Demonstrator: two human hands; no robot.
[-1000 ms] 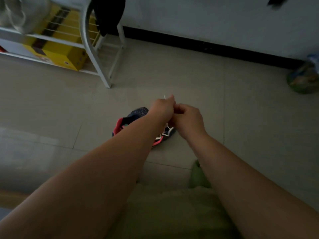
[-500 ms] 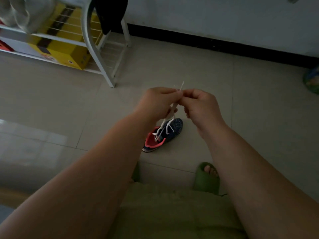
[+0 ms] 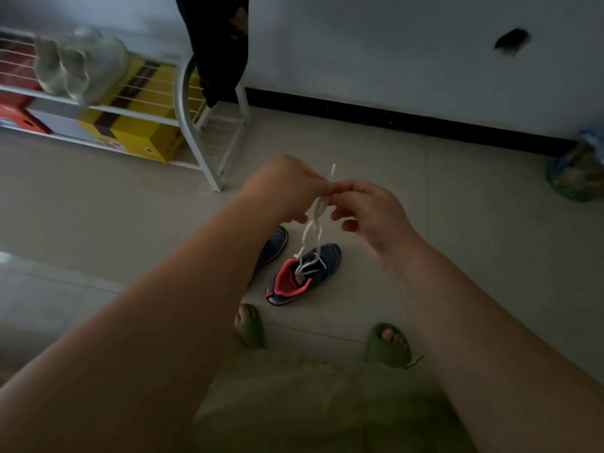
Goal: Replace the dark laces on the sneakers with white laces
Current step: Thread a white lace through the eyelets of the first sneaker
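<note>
A dark blue knit sneaker (image 3: 304, 274) with a coral lining stands on the tiled floor, toe pointing away from me. A white lace (image 3: 314, 223) rises from its eyelets in two strands. My left hand (image 3: 284, 188) and my right hand (image 3: 366, 210) meet above the shoe and both pinch the lace's upper part, with one tip sticking up between them. A second blue sneaker (image 3: 274, 245) lies to the left, mostly hidden behind my left forearm.
A white wire shoe rack (image 3: 192, 132) holding a yellow box (image 3: 143, 125) stands at the back left, with dark cloth (image 3: 215, 44) hanging over it. My feet in green slippers (image 3: 387, 346) are near the shoes. A colourful bag (image 3: 577, 171) sits by the wall at right.
Both hands have lifted the white lace higher above the sneaker. The view has tilted, so the shoe sits lower in view and the second sneaker and both slippers now show.
</note>
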